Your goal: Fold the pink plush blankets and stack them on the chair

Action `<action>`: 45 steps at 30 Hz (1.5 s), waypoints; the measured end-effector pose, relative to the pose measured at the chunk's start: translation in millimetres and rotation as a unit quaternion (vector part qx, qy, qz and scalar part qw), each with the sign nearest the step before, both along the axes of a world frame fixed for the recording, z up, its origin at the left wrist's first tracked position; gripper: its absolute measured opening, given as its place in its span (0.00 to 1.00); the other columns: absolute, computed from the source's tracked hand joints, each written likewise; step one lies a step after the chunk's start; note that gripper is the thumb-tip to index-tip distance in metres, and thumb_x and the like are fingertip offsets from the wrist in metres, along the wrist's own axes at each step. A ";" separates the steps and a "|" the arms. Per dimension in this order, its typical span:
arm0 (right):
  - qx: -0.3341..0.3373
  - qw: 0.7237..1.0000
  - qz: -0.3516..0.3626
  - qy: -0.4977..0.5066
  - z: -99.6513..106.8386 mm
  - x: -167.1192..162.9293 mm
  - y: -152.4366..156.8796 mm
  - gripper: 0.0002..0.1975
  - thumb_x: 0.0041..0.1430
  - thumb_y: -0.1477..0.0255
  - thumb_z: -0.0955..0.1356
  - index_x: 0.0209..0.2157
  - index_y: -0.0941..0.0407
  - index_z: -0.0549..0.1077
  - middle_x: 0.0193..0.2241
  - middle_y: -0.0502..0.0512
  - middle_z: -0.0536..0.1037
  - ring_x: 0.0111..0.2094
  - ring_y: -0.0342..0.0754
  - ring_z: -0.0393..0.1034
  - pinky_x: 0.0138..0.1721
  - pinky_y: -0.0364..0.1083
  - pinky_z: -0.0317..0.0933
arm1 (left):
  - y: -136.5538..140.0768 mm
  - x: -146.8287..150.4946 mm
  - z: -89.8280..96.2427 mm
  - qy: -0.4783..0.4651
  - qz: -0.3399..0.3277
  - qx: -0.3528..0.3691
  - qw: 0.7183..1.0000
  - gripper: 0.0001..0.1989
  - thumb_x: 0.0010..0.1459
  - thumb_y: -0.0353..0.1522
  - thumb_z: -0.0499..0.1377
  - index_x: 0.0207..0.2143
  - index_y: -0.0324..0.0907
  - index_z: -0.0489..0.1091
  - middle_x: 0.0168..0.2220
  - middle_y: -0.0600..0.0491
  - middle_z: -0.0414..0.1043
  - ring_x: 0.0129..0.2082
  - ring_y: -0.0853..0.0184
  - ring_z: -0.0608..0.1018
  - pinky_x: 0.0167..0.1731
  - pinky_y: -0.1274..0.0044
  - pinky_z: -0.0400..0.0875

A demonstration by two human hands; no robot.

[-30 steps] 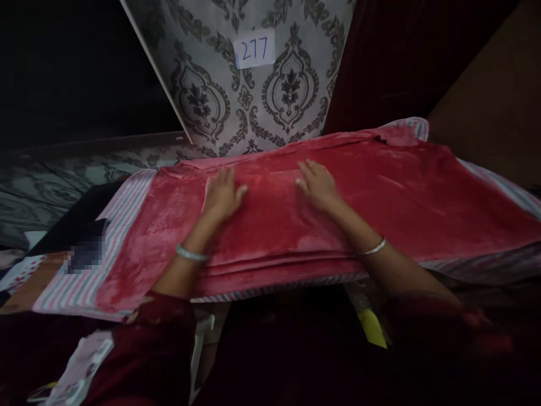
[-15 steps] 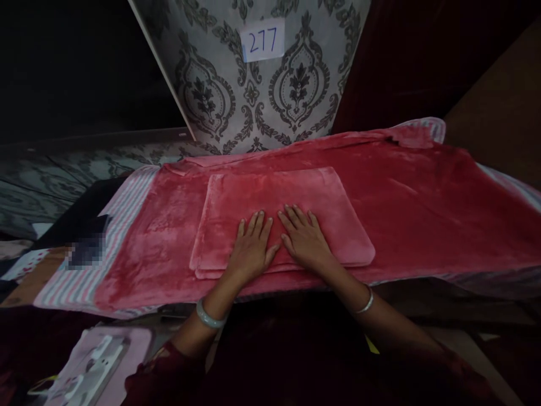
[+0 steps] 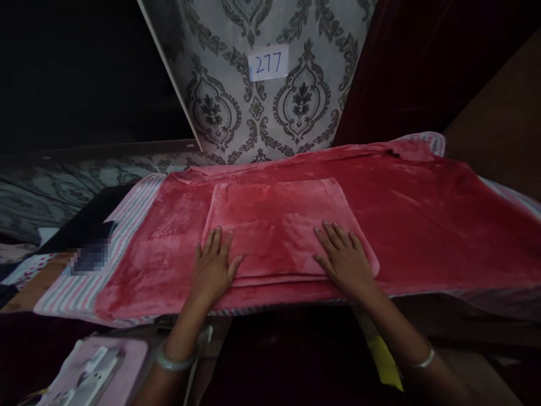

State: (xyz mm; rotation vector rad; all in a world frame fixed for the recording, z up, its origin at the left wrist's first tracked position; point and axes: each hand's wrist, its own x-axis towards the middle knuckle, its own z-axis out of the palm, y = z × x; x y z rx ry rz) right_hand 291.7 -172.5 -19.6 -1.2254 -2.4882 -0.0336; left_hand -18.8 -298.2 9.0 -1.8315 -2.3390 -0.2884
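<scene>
Left hand [image 3: 213,266] and right hand [image 3: 344,260] flat, fingers spread, gripping nothing, on near corners of folded red cloth [image 3: 281,220], mid-frame; red blanket [image 3: 422,220] extends clear to the right.

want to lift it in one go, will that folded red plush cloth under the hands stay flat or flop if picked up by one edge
The folded red cloth is likely floppy: soft plush in thin layers. The layers, visibly offset by the left hand and right hand, may slide apart. It probably grips the similar red blanket beneath.

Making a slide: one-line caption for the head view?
Left hand and right hand lie flat on a folded red plush cloth.
</scene>
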 end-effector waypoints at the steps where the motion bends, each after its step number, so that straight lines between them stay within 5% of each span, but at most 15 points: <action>1: 0.006 1.000 -0.010 0.004 -4.0 6.4 -1.6 0.32 0.69 0.60 0.60 0.72 0.50 0.57 0.71 0.60 0.58 0.72 0.64 0.49 0.67 0.71 0.47 | -5.6 -6.9 -2.3 -0.004 0.017 0.001 1.000 0.34 0.67 0.46 0.52 0.71 0.43 0.58 0.73 0.38 0.50 0.73 0.48 0.56 0.67 0.49 0.55; 7: -0.035 0.998 0.026 0.046 14.7 19.0 5.8 0.27 0.71 0.62 0.57 0.68 0.48 0.65 0.67 0.57 0.66 0.69 0.59 0.58 0.67 0.68 0.52 | -9.8 -0.6 4.7 -0.013 0.017 0.048 0.999 0.30 0.68 0.43 0.50 0.67 0.40 0.64 0.69 0.37 0.60 0.71 0.46 0.60 0.68 0.45 0.48; 11: -0.061 0.983 0.152 0.085 52.2 -7.3 29.4 0.27 0.73 0.66 0.55 0.69 0.50 0.65 0.67 0.57 0.66 0.69 0.55 0.58 0.68 0.63 0.53 | 4.8 50.0 7.5 -0.030 -0.188 0.071 0.979 0.27 0.68 0.40 0.51 0.67 0.43 0.65 0.68 0.43 0.64 0.71 0.54 0.62 0.70 0.56 0.54; 14: -0.101 0.955 0.277 0.032 66.9 -41.9 47.3 0.27 0.72 0.69 0.57 0.69 0.51 0.63 0.69 0.57 0.63 0.71 0.53 0.53 0.69 0.61 0.51 | 11.6 86.9 -2.7 -0.019 -0.291 0.046 0.955 0.30 0.67 0.41 0.55 0.69 0.45 0.61 0.69 0.43 0.61 0.71 0.53 0.61 0.69 0.54 0.56; 20: -0.112 0.922 0.358 -0.098 60.9 -87.4 83.1 0.30 0.73 0.60 0.62 0.72 0.47 0.56 0.73 0.56 0.54 0.74 0.55 0.41 0.71 0.67 0.36 | 7.3 102.4 -25.5 0.006 -0.273 0.051 0.961 0.34 0.65 0.41 0.59 0.71 0.49 0.57 0.73 0.43 0.52 0.73 0.48 0.56 0.67 0.49 0.55; 25: -0.070 0.938 0.324 -0.104 55.0 -114.3 135.9 0.32 0.72 0.54 0.61 0.72 0.44 0.54 0.74 0.57 0.51 0.74 0.59 0.40 0.69 0.71 0.38 | 3.6 100.1 -30.2 0.010 -0.278 0.069 0.958 0.33 0.66 0.42 0.58 0.70 0.48 0.58 0.74 0.45 0.50 0.73 0.50 0.54 0.69 0.52 0.51; 31: -0.142 0.959 0.208 -0.132 55.4 -145.7 180.9 0.35 0.72 0.49 0.55 0.74 0.45 0.47 0.74 0.59 0.50 0.73 0.64 0.46 0.67 0.72 0.44 | 3.2 102.5 -34.1 0.036 -0.268 0.093 0.958 0.31 0.67 0.39 0.57 0.70 0.46 0.58 0.75 0.46 0.47 0.74 0.52 0.50 0.71 0.56 0.41; 41: -0.117 0.966 0.217 -0.074 44.4 -142.9 188.9 0.36 0.72 0.49 0.54 0.73 0.53 0.53 0.72 0.59 0.55 0.72 0.57 0.50 0.69 0.61 0.49 | 4.8 105.7 -35.2 0.025 -0.266 0.109 0.957 0.29 0.67 0.39 0.57 0.68 0.44 0.61 0.73 0.44 0.53 0.74 0.51 0.53 0.70 0.54 0.46; 45: -0.126 0.973 0.173 -0.093 58.5 -144.6 175.3 0.35 0.72 0.51 0.56 0.74 0.51 0.50 0.74 0.60 0.49 0.74 0.62 0.44 0.69 0.68 0.45 | -0.4 100.6 -23.7 0.017 -0.280 0.134 0.950 0.27 0.67 0.35 0.56 0.67 0.43 0.62 0.72 0.44 0.57 0.73 0.54 0.56 0.70 0.55 0.47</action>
